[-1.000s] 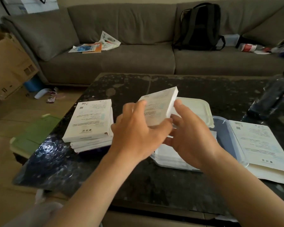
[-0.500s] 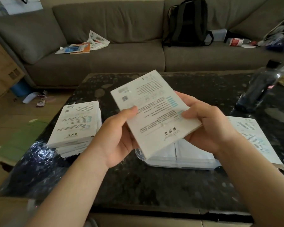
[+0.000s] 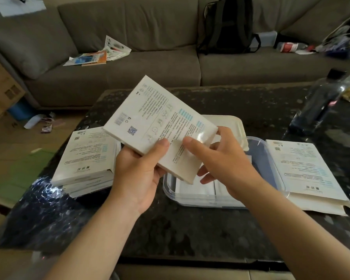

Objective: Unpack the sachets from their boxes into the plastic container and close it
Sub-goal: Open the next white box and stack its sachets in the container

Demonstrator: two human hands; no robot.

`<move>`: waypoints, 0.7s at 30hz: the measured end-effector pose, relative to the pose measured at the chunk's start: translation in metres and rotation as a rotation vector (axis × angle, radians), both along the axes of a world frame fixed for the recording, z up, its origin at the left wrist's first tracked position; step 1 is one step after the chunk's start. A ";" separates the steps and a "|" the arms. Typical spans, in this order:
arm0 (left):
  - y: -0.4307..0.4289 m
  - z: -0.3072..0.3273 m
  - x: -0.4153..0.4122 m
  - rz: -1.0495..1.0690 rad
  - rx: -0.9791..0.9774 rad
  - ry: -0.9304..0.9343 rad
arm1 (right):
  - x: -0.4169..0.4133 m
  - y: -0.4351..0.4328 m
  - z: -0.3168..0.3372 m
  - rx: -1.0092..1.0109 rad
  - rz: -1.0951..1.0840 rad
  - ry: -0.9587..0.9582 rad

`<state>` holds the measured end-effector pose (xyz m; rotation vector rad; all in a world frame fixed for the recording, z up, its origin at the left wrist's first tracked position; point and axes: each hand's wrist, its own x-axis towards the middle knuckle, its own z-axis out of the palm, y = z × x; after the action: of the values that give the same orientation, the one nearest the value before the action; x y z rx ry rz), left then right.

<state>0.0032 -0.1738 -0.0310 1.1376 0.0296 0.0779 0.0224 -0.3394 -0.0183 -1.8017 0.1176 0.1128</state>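
A flat white printed box [image 3: 160, 122] is held tilted above the dark table, its printed back facing me. My left hand [image 3: 138, 174] grips its lower left edge, thumb on top. My right hand [image 3: 220, 162] holds its lower right corner, thumb on the printed face, fingers behind. Below the box sits the clear plastic container [image 3: 170, 195] with white sachets [image 3: 198, 187] inside. Its cream lid [image 3: 230, 126] lies just behind it. A stack of white boxes [image 3: 87, 158] rests to the left. An opened box [image 3: 307, 170] lies to the right of the container.
A dark bottle [image 3: 315, 106] stands at the table's right rear, beside a clear bag. Beyond the dark table [image 3: 210, 229] is a grey sofa with a black backpack [image 3: 228, 27] and papers [image 3: 97, 55]. Cardboard boxes and a green sheet [image 3: 18, 174] sit on the floor left.
The box has been lifted from over the container and turned so its printed face looks at me. Both hands shifted their grip to its lower edge.
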 end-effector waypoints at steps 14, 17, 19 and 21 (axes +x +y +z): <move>-0.006 -0.007 0.000 -0.012 -0.043 -0.005 | 0.005 -0.012 -0.001 -0.118 -0.035 -0.095; -0.008 -0.009 0.000 0.044 0.006 -0.032 | 0.004 -0.012 -0.004 -0.266 -0.118 -0.184; -0.011 -0.010 -0.001 0.059 0.036 -0.048 | 0.004 -0.012 -0.006 -0.310 -0.098 -0.224; -0.012 -0.012 -0.001 0.067 0.077 -0.066 | 0.005 -0.012 -0.009 -0.319 -0.062 -0.232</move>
<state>0.0023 -0.1861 -0.0425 1.2100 0.0061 0.1774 0.0275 -0.3510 -0.0268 -2.1126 0.0265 -0.1685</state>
